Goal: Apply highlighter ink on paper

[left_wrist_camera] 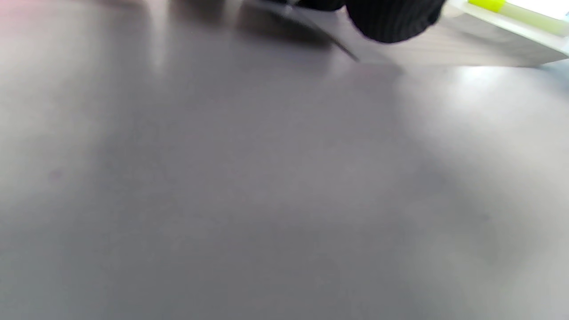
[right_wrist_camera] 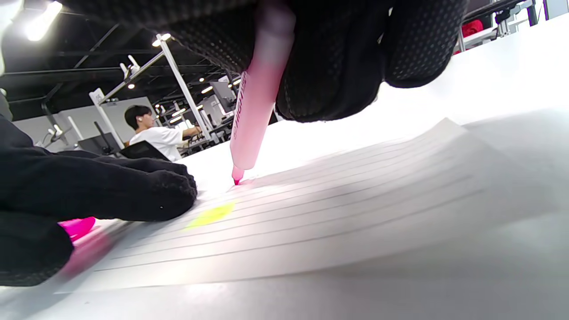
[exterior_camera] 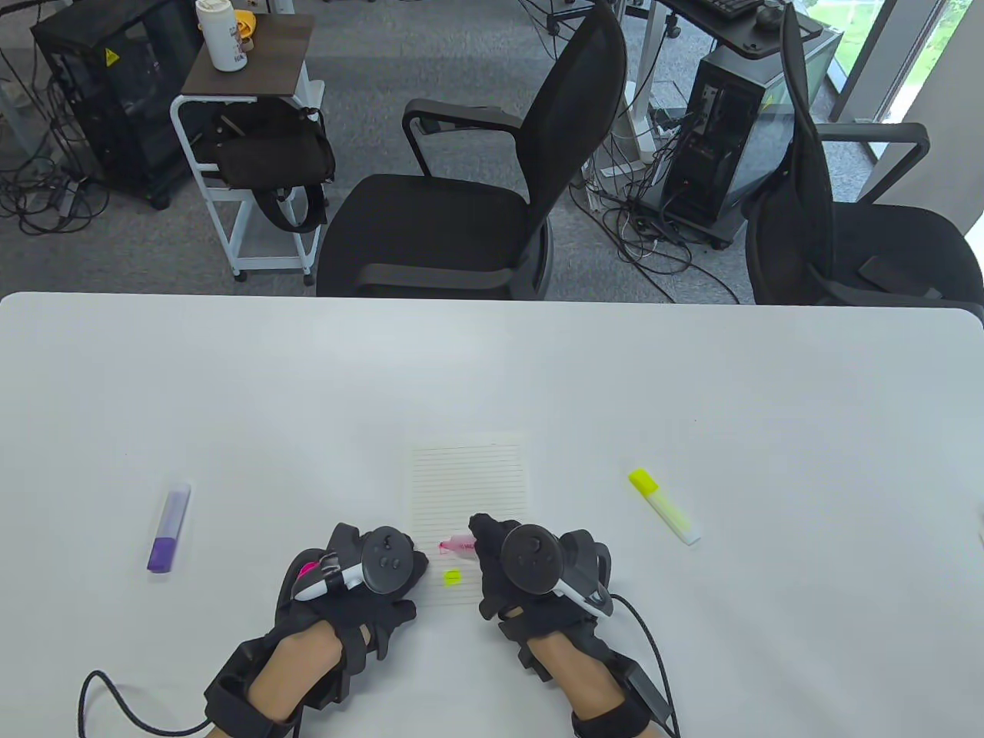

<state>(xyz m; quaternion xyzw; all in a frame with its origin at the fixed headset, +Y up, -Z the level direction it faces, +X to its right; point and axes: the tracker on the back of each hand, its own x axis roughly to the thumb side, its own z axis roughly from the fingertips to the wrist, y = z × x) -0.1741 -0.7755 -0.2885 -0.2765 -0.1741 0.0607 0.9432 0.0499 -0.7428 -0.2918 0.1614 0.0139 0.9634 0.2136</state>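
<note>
right hand (exterior_camera: 530, 569) pinches the pink highlighter (right_wrist_camera: 255, 120) high on its barrel, fingers curled round it, uncapped tip touching the lined paper (exterior_camera: 470, 492) near the sheet's lower left, at lower centre of the table view. left hand (exterior_camera: 354, 576), lower left of centre, has fingers curled round what looks like the pink cap (right_wrist_camera: 75, 226); its fingertips (right_wrist_camera: 169, 191) rest on the paper's near left edge, seemingly pinning it. white table (exterior_camera: 492, 369) fills the lower half of the frame. paper judged thin and light: far corner lifts off the table in the right wrist view, so it would slide or buckle under a stroke unless held flat. highlighter judged light, rigid, smooth plastic; a grip nearer the tip would give steadier control, light pressure enough for the felt nib. right hand sits knuckles-up, pen steeply inclined, tip pointing to frame left. a yellow mark (exterior_camera: 453, 576) lies on the paper just below the tip. yellow highlighter (exterior_camera: 664, 506) rests right of the paper, purple highlighter (exterior_camera: 169, 527) far left, both capped. left wrist view is too blurred to use.
</note>
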